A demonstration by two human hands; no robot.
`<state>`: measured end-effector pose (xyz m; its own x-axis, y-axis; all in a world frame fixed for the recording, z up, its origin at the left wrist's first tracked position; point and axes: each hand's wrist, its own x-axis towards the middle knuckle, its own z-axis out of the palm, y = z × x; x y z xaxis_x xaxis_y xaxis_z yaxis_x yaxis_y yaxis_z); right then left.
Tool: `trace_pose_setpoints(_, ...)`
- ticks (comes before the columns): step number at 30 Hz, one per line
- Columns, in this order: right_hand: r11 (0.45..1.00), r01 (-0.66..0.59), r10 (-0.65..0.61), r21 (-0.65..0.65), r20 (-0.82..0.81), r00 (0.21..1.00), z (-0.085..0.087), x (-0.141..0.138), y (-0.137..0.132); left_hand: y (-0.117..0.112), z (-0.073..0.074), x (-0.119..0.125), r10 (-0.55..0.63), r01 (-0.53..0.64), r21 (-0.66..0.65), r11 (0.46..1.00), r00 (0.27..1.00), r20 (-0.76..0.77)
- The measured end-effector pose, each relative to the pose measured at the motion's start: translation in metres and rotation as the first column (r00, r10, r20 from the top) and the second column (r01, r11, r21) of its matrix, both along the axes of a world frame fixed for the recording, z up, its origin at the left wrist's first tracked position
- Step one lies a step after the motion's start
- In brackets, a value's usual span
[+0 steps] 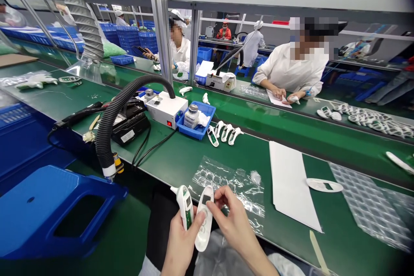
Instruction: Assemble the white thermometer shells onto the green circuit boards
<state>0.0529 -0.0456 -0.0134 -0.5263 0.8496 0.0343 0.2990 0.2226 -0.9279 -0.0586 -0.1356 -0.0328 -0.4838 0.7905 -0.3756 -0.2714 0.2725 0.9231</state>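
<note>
My left hand [181,237] is closed around an ear thermometer body [185,207] whose green circuit board shows at the front. Its thumb also presses on a white thermometer cover [203,233] with a dark window, held upright beside the body. My right hand [234,220] reaches in from the right, thumb at the cover's window and curled fingers by its upper edge. A clear plastic sheet [213,172] lies on the bench just beyond my hands.
Several thermometer bodies [226,133] lie near a blue tray [196,134] holding a bottle [192,117]. White paper [287,181], another cover [324,185] and bubble sheet [365,207] lie right. A black hose [106,125] arches at left above a blue stool [42,211]. Co-workers sit across the conveyor [249,110].
</note>
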Motion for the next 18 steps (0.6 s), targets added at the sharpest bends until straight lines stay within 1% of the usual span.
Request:
trace_pose_setpoints(3,0.991,0.001,-0.013,-0.136,-0.082,0.997,-0.011,-0.008,-0.005,-0.003,0.002,-0.002,0.019,-0.019,0.01,1.0,0.999,-0.029)
trace_pose_setpoints(5,0.98,0.021,-0.054,-0.196,-0.166,0.985,-0.015,-0.016,-0.009,-0.006,0.0,-0.007,0.036,-0.036,0.015,0.999,0.998,-0.042)
trace_pose_setpoints(6,0.969,0.024,-0.078,-0.245,-0.215,0.974,-0.017,-0.022,-0.011,-0.008,-0.002,-0.01,0.046,-0.046,0.02,0.999,0.998,-0.04)
trace_pose_setpoints(7,0.952,0.005,-0.091,-0.307,-0.264,0.96,-0.017,-0.028,-0.015,-0.01,-0.004,-0.014,0.055,-0.054,0.023,0.998,0.998,-0.033)
trace_pose_setpoints(9,0.901,-0.091,-0.067,-0.424,-0.344,0.936,-0.017,-0.04,-0.023,-0.013,-0.008,-0.021,0.07,-0.069,0.039,0.997,0.997,-0.012)
trace_pose_setpoints(11,0.86,-0.184,-0.011,-0.475,-0.378,0.926,-0.019,-0.053,-0.032,-0.017,-0.011,-0.027,0.099,-0.1,0.072,0.992,0.995,0.017)
trace_pose_setpoints(13,0.85,-0.194,-0.001,-0.49,-0.369,0.929,-0.025,-0.066,-0.039,-0.021,-0.013,-0.034,0.18,-0.191,0.113,0.975,0.979,0.098)
trace_pose_setpoints(15,0.821,-0.19,-0.023,-0.538,-0.364,0.931,-0.032,-0.083,-0.042,-0.025,-0.014,-0.045,0.304,-0.336,0.142,0.931,0.93,0.205)
trace_pose_setpoints(17,0.761,-0.231,-0.021,-0.606,-0.38,0.925,-0.04,-0.109,-0.042,-0.032,-0.015,-0.064,0.421,-0.477,0.147,0.867,0.857,0.297)
trace_pose_setpoints(18,0.72,-0.265,-0.012,-0.642,-0.394,0.919,-0.043,-0.126,-0.042,-0.037,-0.016,-0.077,0.467,-0.53,0.144,0.836,0.824,0.321)
